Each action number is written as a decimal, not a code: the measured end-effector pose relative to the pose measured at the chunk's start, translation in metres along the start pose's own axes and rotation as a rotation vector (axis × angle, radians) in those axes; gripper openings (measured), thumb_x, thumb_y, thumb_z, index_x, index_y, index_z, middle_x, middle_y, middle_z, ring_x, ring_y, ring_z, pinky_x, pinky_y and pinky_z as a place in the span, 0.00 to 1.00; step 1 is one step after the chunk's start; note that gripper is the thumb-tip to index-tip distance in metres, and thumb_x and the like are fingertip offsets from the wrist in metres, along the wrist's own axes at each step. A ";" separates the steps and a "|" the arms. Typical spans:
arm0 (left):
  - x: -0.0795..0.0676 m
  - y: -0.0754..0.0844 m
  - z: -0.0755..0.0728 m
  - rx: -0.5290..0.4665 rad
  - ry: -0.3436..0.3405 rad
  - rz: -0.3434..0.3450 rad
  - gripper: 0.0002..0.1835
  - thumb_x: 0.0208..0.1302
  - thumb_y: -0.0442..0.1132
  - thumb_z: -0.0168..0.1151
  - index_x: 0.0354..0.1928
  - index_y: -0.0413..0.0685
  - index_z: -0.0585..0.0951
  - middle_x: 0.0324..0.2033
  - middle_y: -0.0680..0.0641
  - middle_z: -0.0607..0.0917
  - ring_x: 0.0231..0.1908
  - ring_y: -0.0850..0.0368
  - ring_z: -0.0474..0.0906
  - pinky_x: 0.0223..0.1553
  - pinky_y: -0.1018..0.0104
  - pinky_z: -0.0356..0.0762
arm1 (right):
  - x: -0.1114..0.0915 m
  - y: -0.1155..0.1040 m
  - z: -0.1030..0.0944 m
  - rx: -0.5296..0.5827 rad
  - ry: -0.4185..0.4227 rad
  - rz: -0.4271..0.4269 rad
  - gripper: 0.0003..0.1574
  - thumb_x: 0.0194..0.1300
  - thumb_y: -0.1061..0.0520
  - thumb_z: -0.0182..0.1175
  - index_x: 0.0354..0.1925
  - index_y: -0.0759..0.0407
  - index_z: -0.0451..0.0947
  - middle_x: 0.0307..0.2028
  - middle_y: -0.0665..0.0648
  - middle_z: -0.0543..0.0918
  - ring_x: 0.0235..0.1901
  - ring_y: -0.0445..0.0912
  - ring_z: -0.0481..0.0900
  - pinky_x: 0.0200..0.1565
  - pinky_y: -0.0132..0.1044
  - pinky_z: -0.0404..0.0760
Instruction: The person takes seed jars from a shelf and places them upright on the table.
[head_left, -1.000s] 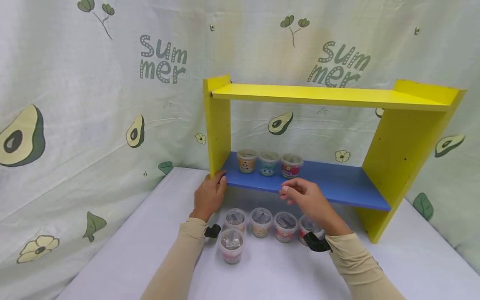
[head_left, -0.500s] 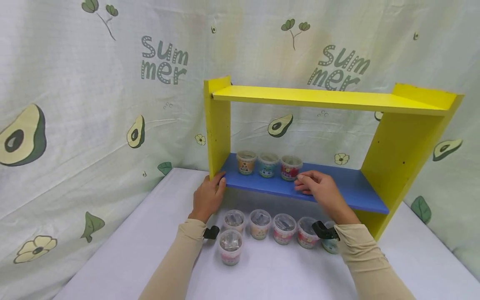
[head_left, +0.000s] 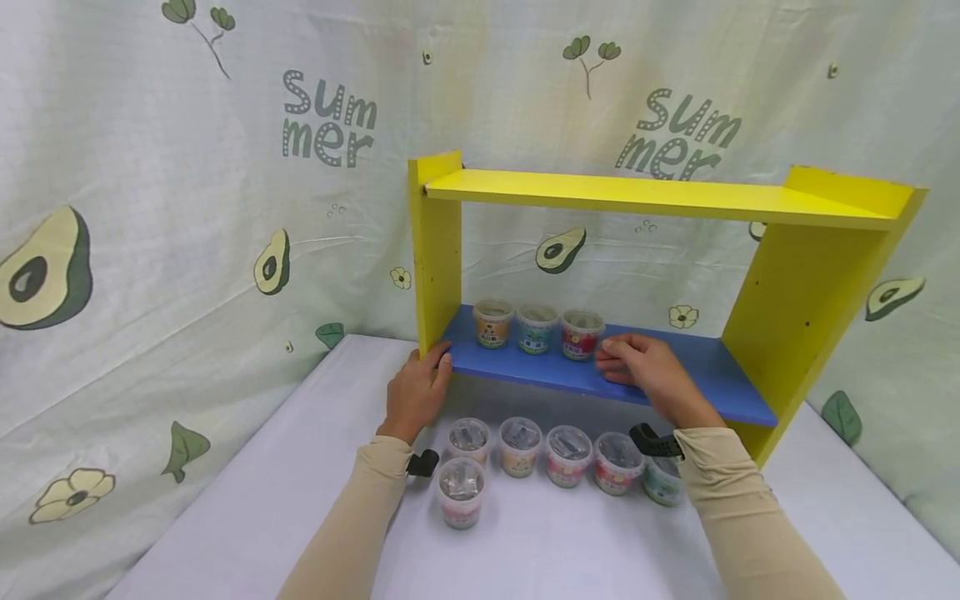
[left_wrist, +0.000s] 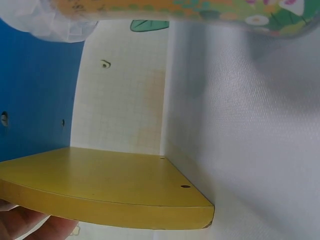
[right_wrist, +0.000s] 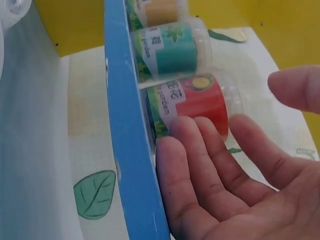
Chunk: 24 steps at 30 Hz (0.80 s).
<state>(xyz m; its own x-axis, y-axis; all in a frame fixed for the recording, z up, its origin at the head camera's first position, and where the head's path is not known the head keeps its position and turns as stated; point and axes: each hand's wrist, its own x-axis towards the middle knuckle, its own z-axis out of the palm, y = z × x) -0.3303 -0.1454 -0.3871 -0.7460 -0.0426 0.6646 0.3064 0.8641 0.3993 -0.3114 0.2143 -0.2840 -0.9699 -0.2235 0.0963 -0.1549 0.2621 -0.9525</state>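
Three small plastic tubs stand in a row on the blue lower board (head_left: 675,358) of a yellow shelf unit: an orange-labelled tub (head_left: 492,325), a teal-labelled tub (head_left: 536,330) and a red-labelled tub (head_left: 581,335). My left hand (head_left: 420,393) grips the front edge of the left side panel (head_left: 437,250), where the blue board meets it. In the left wrist view its fingers (left_wrist: 52,229) show behind that panel. My right hand (head_left: 656,375) is at the right side of the red-labelled tub. In the right wrist view, its fingers reach that tub's side, with the thumb apart.
Below the board, several lidded tubs stand on the white table (head_left: 570,558), among them a pink-labelled tub (head_left: 461,493) in front of the row and a teal one (head_left: 663,482) at the right end. A yellow top board (head_left: 660,193) spans the unit. Patterned cloth hangs behind.
My right hand has moved right along the blue board, from in front of the red-labelled tub to its right side. My left hand stays on the side panel.
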 end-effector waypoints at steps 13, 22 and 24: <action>-0.001 0.000 0.004 -0.004 0.016 0.012 0.24 0.78 0.57 0.43 0.63 0.60 0.79 0.42 0.39 0.82 0.34 0.43 0.81 0.31 0.45 0.78 | 0.018 0.002 -0.010 -0.009 0.004 0.019 0.40 0.78 0.46 0.50 0.71 0.73 0.54 0.62 0.75 0.69 0.60 0.63 0.73 0.53 0.44 0.80; 0.000 0.001 0.000 -0.001 0.014 0.025 0.24 0.78 0.56 0.43 0.63 0.59 0.80 0.42 0.39 0.82 0.35 0.43 0.81 0.31 0.45 0.78 | 0.027 0.002 -0.015 0.012 -0.036 0.040 0.43 0.77 0.41 0.50 0.72 0.72 0.54 0.67 0.71 0.65 0.64 0.62 0.69 0.57 0.46 0.77; 0.001 0.000 -0.002 0.001 0.012 0.025 0.24 0.78 0.56 0.42 0.64 0.59 0.79 0.42 0.39 0.82 0.35 0.43 0.80 0.31 0.44 0.78 | 0.030 0.000 -0.016 0.020 -0.061 0.047 0.44 0.77 0.40 0.50 0.71 0.71 0.54 0.67 0.70 0.65 0.65 0.62 0.68 0.59 0.48 0.75</action>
<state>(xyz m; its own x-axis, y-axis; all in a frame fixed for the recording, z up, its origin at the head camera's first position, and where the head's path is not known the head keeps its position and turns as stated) -0.3299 -0.1462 -0.3856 -0.7309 -0.0267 0.6819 0.3244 0.8655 0.3816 -0.3430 0.2223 -0.2767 -0.9628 -0.2680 0.0337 -0.1046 0.2551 -0.9612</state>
